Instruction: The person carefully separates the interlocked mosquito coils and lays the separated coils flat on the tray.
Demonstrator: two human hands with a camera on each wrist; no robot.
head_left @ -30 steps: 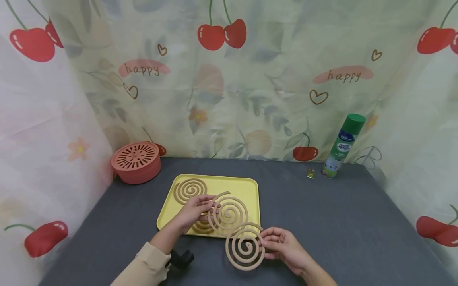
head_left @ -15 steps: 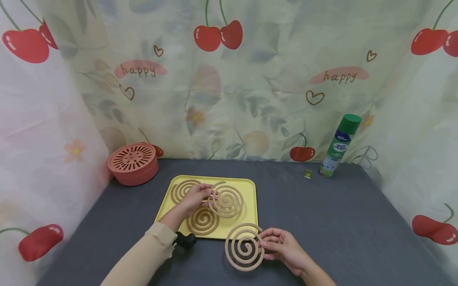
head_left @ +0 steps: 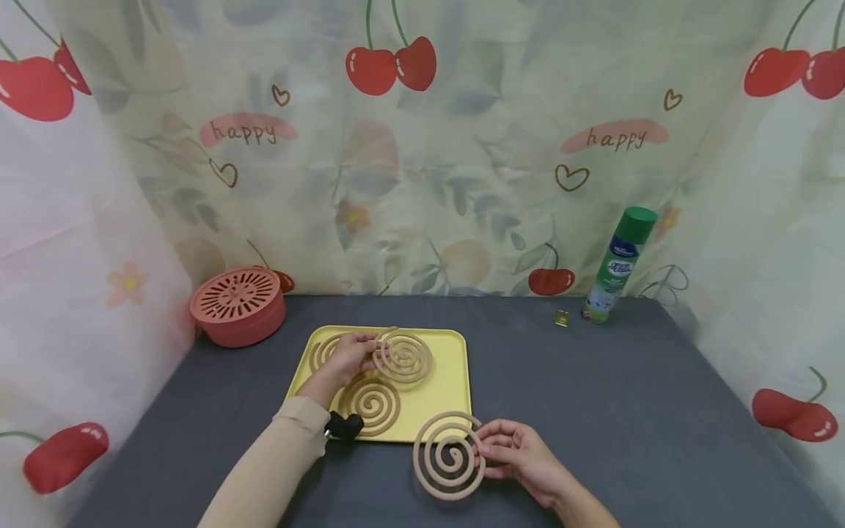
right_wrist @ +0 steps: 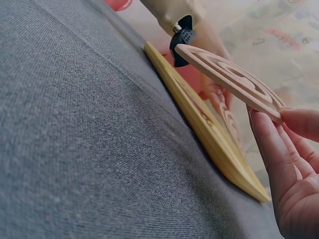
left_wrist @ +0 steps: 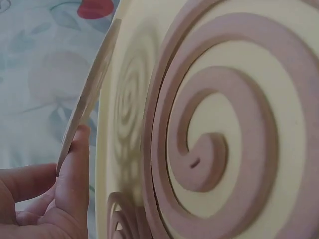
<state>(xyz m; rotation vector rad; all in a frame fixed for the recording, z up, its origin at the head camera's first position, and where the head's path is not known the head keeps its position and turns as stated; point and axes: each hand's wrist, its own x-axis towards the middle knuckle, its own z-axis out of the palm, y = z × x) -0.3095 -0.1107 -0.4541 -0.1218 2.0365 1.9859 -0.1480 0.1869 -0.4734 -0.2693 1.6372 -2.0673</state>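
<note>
My left hand [head_left: 363, 352] pinches the edge of a tan spiral coil [head_left: 404, 357] just above the yellow tray [head_left: 452, 381]. Two more coils lie on the tray: one [head_left: 371, 403] near its front, one [head_left: 321, 350] partly hidden behind my hand. In the left wrist view the held coil [left_wrist: 89, 89] shows edge-on beside my fingers [left_wrist: 75, 184], with a flat coil [left_wrist: 219, 144] close by. My right hand [head_left: 488, 449] grips another coil [head_left: 449, 456] over the grey table [head_left: 627, 411], in front of the tray. The right wrist view shows that coil [right_wrist: 229, 79] tilted above the cloth.
A red round vented holder [head_left: 238, 304] stands at the back left. A green spray can [head_left: 617, 268] and a small gold piece [head_left: 561, 317] are at the back right. Cherry-print curtains wall the table on three sides.
My left hand has carried its coil back and away from the right-hand coil, which it overlapped before, to a spot over the tray. The right hand and its coil have hardly moved.
</note>
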